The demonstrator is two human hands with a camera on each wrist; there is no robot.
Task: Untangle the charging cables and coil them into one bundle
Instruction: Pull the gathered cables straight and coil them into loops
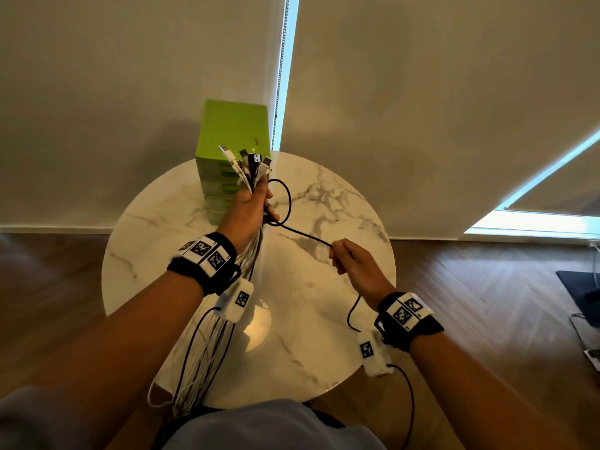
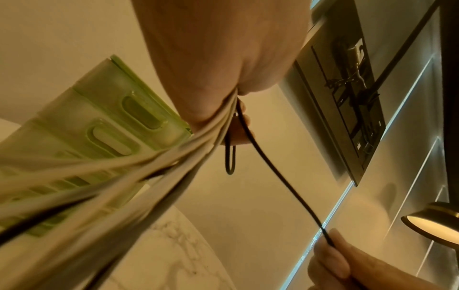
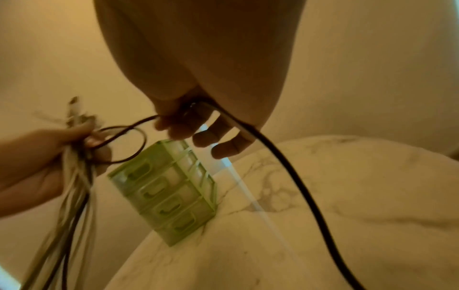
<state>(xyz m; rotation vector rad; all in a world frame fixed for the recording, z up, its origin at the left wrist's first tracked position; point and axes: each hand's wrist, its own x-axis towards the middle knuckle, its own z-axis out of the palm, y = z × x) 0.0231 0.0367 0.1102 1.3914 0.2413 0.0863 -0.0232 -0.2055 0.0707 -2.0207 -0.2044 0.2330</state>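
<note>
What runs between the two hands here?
One black cable, loop at the left hand, running to the right hand above the marble table; head view shows it best.

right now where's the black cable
In the head view the black cable stretches over the table, from a loop at the left hand to the right hand pinching it.

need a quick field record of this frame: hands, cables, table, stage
left hand: grips cable bundle upright, connectors fanned at top
right hand: pinches black cable, stretched from the bundle
black cable: one loop beside left fingers
table: round, marble top; green drawer unit at far edge
stage: cables gathered, not yet coiled
</note>
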